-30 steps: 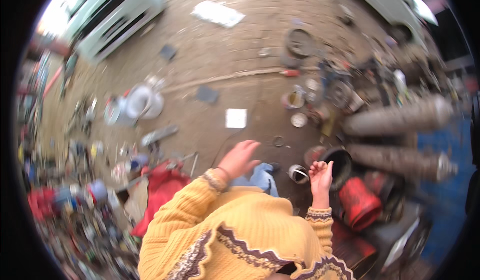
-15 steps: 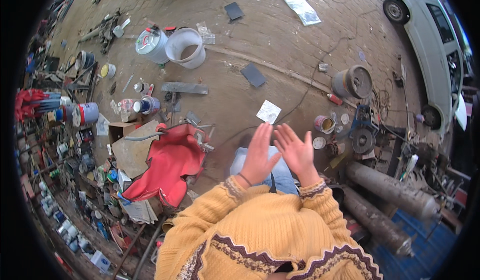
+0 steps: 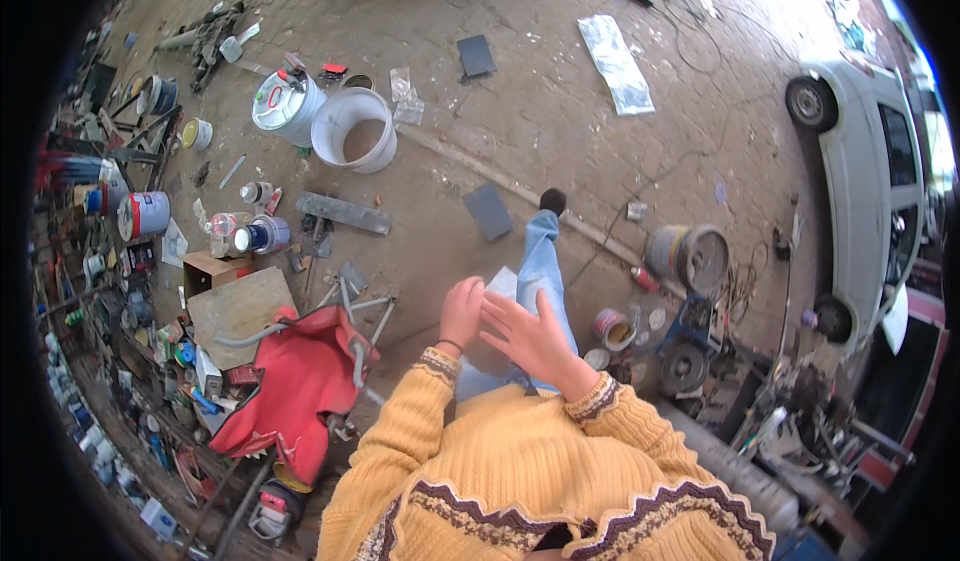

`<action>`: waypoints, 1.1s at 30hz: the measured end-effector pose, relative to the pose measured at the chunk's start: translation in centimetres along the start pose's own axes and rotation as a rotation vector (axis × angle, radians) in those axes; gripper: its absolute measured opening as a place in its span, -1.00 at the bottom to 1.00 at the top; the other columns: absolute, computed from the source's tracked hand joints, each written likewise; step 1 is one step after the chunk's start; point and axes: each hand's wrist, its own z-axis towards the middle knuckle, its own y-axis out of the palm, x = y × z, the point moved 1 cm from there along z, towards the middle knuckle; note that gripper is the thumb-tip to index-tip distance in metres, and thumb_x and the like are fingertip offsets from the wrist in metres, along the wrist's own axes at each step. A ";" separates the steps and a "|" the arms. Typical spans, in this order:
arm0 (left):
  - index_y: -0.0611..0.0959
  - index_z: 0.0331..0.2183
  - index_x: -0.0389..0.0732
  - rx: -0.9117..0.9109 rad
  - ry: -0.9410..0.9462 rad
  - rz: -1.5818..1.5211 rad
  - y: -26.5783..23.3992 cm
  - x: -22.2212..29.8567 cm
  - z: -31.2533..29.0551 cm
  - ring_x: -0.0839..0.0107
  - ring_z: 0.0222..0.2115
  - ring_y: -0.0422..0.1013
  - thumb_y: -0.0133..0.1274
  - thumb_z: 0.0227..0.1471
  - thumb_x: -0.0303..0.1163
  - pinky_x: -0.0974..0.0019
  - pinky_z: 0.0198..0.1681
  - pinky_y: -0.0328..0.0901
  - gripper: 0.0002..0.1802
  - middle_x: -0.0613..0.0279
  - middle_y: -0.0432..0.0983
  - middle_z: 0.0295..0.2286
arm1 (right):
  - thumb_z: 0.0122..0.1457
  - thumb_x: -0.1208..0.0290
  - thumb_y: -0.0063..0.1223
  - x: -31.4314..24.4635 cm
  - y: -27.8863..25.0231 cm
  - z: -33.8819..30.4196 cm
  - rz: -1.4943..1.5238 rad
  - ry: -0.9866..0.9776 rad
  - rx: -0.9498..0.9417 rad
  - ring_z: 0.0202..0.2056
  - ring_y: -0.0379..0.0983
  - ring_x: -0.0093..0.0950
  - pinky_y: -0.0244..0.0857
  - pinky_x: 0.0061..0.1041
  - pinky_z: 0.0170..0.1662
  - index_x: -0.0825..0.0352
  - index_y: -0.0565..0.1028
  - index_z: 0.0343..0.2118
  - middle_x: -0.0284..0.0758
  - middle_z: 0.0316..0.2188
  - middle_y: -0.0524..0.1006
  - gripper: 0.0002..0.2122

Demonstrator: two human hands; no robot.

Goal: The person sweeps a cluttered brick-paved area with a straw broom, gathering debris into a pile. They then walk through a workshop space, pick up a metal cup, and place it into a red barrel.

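My left hand [image 3: 462, 313] and my right hand [image 3: 532, 336] meet in front of my body, their fingertips touching or nearly so. Nothing shows in either of them. The right one has its fingers stretched and thumb raised; the left one's fingers are slightly bent, partly turned from view. Yellow knitted sleeves cover both forearms, and a dark band circles the left wrist. Below the hands, my leg in blue jeans [image 3: 543, 261] reaches forward over the paved floor. A white sheet [image 3: 503, 283] lies on the ground just beyond, partly hidden by the hands and leg.
At left stands a red folding chair [image 3: 300, 376] beside a cardboard box [image 3: 212, 269] and cluttered shelves. Ahead are a white bucket [image 3: 335, 126], a lidded pail [image 3: 283, 108] and dark sheets [image 3: 488, 211]. To the right are a metal drum [image 3: 690, 258], a gas cylinder [image 3: 730, 461] and a van [image 3: 855, 201].
My hands have come together and shifted left; before, they were apart with palms facing. One leg has stepped forward. The view has turned, bringing more of the floor ahead into sight.
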 end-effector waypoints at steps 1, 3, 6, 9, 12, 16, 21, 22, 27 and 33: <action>0.55 -0.12 -0.26 0.087 -0.120 -0.045 2.2 -1.8 2.2 0.12 -0.09 0.41 -0.09 0.16 -0.23 0.06 0.09 0.21 -0.65 -0.01 0.49 -0.12 | 0.30 -0.19 -0.66 -3.0 -1.7 1.6 -0.044 0.024 -0.017 0.28 0.03 -0.28 -0.12 -0.28 0.31 0.46 0.10 0.24 -0.18 0.27 0.13 -0.25; 0.54 -0.13 -0.27 0.079 -0.275 -0.122 6.2 -5.0 6.4 0.22 -0.15 0.44 -0.02 0.13 -0.26 0.15 -0.02 0.30 -0.67 0.04 0.52 -0.17 | 0.34 -0.10 -0.49 -9.1 -5.7 5.7 -0.003 0.092 -0.056 0.18 0.20 -0.27 0.06 -0.28 0.23 0.47 0.25 0.14 -0.14 0.17 0.27 -0.35; 0.53 -0.15 -0.26 0.222 -0.699 -0.637 12.6 -7.4 13.6 0.34 -0.21 0.46 0.02 0.13 -0.30 0.26 -0.15 0.37 -0.70 0.14 0.52 -0.22 | 0.33 0.03 -0.28 -17.5 -13.2 14.2 -0.126 0.118 0.320 0.04 0.34 -0.31 0.21 -0.33 0.12 0.46 0.34 0.03 -0.14 0.02 0.42 -0.49; 0.49 -0.13 -0.24 0.348 -0.963 -1.053 17.8 -7.9 14.7 0.37 -0.24 0.45 0.03 0.12 -0.31 0.31 -0.18 0.38 -0.71 0.24 0.49 -0.27 | 0.31 0.13 -0.16 -24.9 -21.1 21.1 -0.198 0.197 0.531 -0.13 0.43 -0.39 0.31 -0.42 -0.02 0.45 0.40 -0.10 -0.21 -0.14 0.51 -0.60; 0.47 -0.10 -0.23 0.393 -1.094 -1.206 21.8 -9.2 17.8 0.27 -0.17 0.44 0.03 0.12 -0.31 0.23 -0.11 0.37 -0.68 0.18 0.45 -0.20 | 0.30 0.18 -0.13 -30.8 -27.3 30.4 -0.241 0.168 0.535 -0.14 0.45 -0.41 0.35 -0.46 -0.07 0.45 0.39 -0.09 -0.21 -0.15 0.51 -0.63; 0.37 0.03 -0.27 0.559 -1.248 -1.334 26.6 -15.4 21.3 0.12 -0.06 0.37 0.05 0.08 -0.28 0.13 -0.01 0.33 -0.49 0.05 0.29 0.00 | 0.28 0.24 -0.09 -35.6 -34.8 46.9 -0.364 0.083 0.706 -0.16 0.49 -0.40 0.41 -0.47 -0.14 0.43 0.38 -0.10 -0.20 -0.16 0.52 -0.68; 0.33 0.09 -0.17 0.693 -1.529 -1.389 34.5 -27.3 25.7 0.11 -0.06 0.32 0.16 -0.03 -0.13 0.13 0.03 0.30 -0.31 -0.01 0.12 0.10 | 0.24 0.32 -0.06 -39.4 -41.3 69.3 -0.754 -0.072 0.710 -0.13 0.51 -0.39 0.41 -0.48 -0.12 0.39 0.36 -0.07 -0.22 -0.12 0.51 -0.71; 0.33 0.10 -0.13 0.698 -1.559 -1.442 35.9 -30.0 27.3 0.11 -0.07 0.32 0.18 -0.05 -0.11 0.12 0.03 0.29 -0.28 -0.01 0.09 0.12 | 0.25 0.30 -0.05 -40.0 -41.8 73.4 -0.695 -0.125 0.662 -0.10 0.49 -0.37 0.39 -0.46 -0.08 0.38 0.36 -0.04 -0.23 -0.09 0.49 -0.69; 0.46 0.04 0.08 0.737 -1.596 -1.531 38.2 -39.6 28.8 0.29 -0.13 0.27 0.14 -0.01 -0.14 0.16 -0.08 0.19 -0.46 0.30 0.23 0.02 | 0.27 0.18 -0.06 -42.3 -42.3 88.7 -0.530 -0.276 0.446 0.24 0.11 -0.31 0.10 -0.35 0.22 0.31 0.21 0.21 -0.18 0.21 0.20 -0.49; 0.46 0.09 0.12 0.546 -1.480 -1.659 37.9 -44.6 32.2 0.30 0.18 0.05 -0.03 0.12 0.04 0.05 0.22 -0.08 -0.47 0.28 0.19 0.16 | 0.30 0.21 -0.12 -44.2 -40.4 94.9 -0.427 -0.400 0.408 0.28 -0.02 -0.37 -0.09 -0.35 0.31 0.33 0.14 0.25 -0.26 0.25 0.12 -0.48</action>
